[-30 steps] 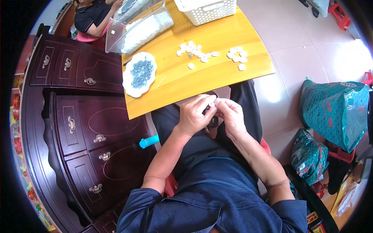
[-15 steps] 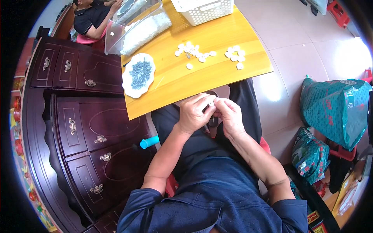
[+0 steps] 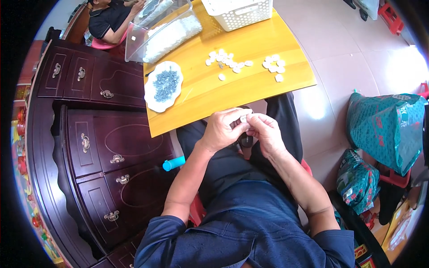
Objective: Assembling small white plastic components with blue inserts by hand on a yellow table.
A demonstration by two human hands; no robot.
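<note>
Just past the table's near edge, above my lap, my two hands meet at the fingertips. A small white piece [image 3: 243,119] shows between them. My left hand [image 3: 220,130] is closed, pinching it with thumb and fingers. My right hand [image 3: 268,132] is closed too, its thumb and forefinger pressed to the piece's right side; whether they hold anything else is hidden. Beyond my hands, a loose group of small white round pieces [image 3: 222,77] lies on the table, with a second cluster [image 3: 279,77] to its right. A white scalloped plate [image 3: 150,99] holds many thin dark metal bits [image 3: 166,85].
On the yellow wooden table [image 3: 201,96] stand a clear bin [image 3: 132,50] of white pieces and a white perforated basket [image 3: 241,20]. Dark drawers [image 3: 120,134] line the left, near a turquoise cylinder [image 3: 173,163]. Green bags [image 3: 384,129] sit at right. Another person [image 3: 109,20] sits far left.
The table and its contents sit slightly further right and lower in view. My hands keep their pinch on the white piece, with the fingers shifted only slightly.
</note>
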